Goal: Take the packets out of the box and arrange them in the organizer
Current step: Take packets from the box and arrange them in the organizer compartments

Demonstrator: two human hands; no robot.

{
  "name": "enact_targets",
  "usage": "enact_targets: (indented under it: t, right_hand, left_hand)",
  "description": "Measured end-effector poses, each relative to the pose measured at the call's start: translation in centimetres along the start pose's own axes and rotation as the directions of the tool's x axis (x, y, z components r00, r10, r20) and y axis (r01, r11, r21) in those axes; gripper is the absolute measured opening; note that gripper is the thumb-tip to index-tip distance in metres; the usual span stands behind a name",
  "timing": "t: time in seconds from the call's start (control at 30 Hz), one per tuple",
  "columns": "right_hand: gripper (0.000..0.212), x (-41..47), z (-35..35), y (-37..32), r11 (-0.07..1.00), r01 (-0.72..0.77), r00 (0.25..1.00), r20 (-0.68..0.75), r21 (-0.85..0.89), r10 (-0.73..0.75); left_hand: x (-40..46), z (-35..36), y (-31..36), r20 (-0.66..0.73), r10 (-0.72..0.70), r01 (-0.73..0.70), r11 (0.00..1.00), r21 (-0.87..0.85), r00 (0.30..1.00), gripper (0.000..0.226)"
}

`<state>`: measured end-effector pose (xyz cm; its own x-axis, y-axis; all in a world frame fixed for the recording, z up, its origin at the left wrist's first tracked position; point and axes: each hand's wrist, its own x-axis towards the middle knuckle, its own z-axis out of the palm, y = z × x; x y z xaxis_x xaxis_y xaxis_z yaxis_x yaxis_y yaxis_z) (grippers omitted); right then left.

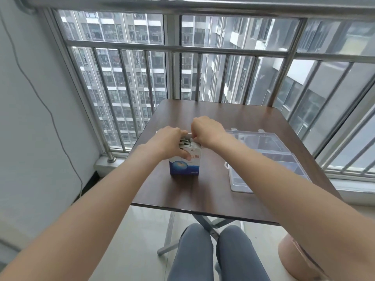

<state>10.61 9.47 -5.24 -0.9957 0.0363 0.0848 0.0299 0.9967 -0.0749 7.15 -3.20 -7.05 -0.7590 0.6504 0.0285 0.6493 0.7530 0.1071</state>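
Note:
A small white and blue box (pixel 185 165) with red characters stands upright in the middle of the brown table (pixel 203 191). Its top is open and several packets (pixel 185 143) show inside. My left hand (pixel 169 141) grips the box's upper left side, thumb on the front face. My right hand (pixel 205 129) is over the box's top at the back right, fingers curled down onto the packets or the flap; which of the two I cannot tell. The clear plastic organizer (pixel 265 159) lies open to the right of the box, its compartments bare.
A metal window railing (pixel 182 49) runs behind the table, and a grey wall with a hanging cable (pixel 50 116) is on the left. My knees (pixel 219 252) sit under the table's near edge. A pinkish stool (pixel 294 258) stands at the lower right.

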Motion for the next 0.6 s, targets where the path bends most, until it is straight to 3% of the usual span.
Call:
enact_targets:
  t: [0.17, 0.47, 0.6]
  right_hand:
    - [0.012, -0.1, 0.3, 0.2, 0.996, 0.056, 0.997, -0.040, -0.074, -0.059]
    - [0.011, -0.2, -0.4, 2.1, 0.956, -0.009, 0.999, 0.035, 0.293, -0.001]
    - [0.011, -0.4, -0.3, 1.6, 0.982, 0.059, 0.998, -0.048, 0.179, -0.051]
  left_hand:
    - [0.1, 0.2, 0.0, -0.003, 0.003, -0.003, 1.000, -0.007, 1.000, 0.073]
    - [0.0, 0.3, 0.0, 0.013, -0.008, 0.008, 0.999, -0.036, 1.000, 0.073]
    - [-0.1, 0.2, 0.0, 0.005, -0.005, 0.005, 0.999, -0.041, 1.000, 0.072]
